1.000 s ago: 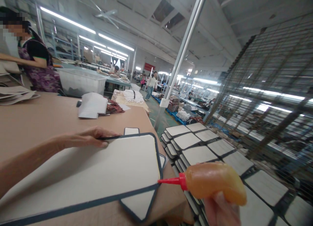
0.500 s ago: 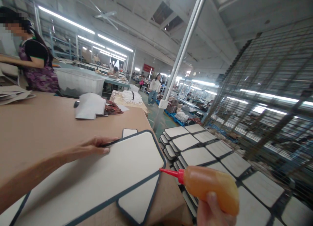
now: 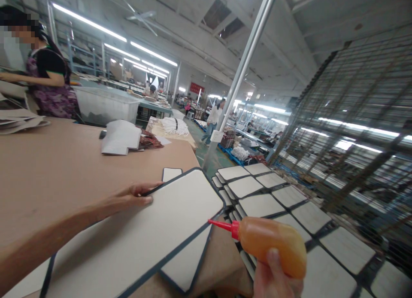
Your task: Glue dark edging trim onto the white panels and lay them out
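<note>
Beside panel (image 3: 144,242) edge: glue bottle (image 3: 273,242) in right hand (image 3: 277,278) | left hand (image 3: 128,199) on panel

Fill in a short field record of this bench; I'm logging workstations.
left hand: rests on far edge of white panel
right hand: holds orange squeeze bottle, red nozzle at panel's right edge
surface: brown table
right of table: stacked panels
co-worker: far left, behind table

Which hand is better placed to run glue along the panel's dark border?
Right, probably: the right hand grips the orange glue bottle, its red nozzle close by the white panel and its dark border. The left hand rests on the panel's far edge.
</note>
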{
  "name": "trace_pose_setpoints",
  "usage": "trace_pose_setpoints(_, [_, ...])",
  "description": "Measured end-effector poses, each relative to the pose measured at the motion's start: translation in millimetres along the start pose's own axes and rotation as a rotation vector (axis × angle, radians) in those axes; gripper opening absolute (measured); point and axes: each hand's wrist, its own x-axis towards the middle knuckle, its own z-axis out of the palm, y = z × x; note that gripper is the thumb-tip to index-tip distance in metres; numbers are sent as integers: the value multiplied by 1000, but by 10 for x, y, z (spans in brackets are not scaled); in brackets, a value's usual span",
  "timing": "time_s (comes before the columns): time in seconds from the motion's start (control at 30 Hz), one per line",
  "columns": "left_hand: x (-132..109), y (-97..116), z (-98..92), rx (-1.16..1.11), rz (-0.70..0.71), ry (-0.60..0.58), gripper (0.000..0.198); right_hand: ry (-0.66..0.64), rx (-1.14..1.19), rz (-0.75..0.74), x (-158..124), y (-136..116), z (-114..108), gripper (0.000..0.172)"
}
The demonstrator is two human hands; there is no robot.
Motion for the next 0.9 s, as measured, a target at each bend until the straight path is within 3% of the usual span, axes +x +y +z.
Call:
trace_pose_setpoints(0.33, [-1, 53, 58, -196, -119, -137, 60, -33, 12, 62, -57, 62, -6, 51])
trace_pose_setpoints(0.53, [40, -22, 66, -219, -87, -131, 58, -71, -32, 49, -73, 107, -51, 40])
trace_pose_setpoints(0.77, [77, 4, 140, -303, -125, -127, 66, -97, -199, -8, -73, 170, -140, 52])
trace_pose_setpoints(0.9, [97, 31, 151, -308, -154, -93, 68, -80, -255, 7, -72, 220, -206, 48])
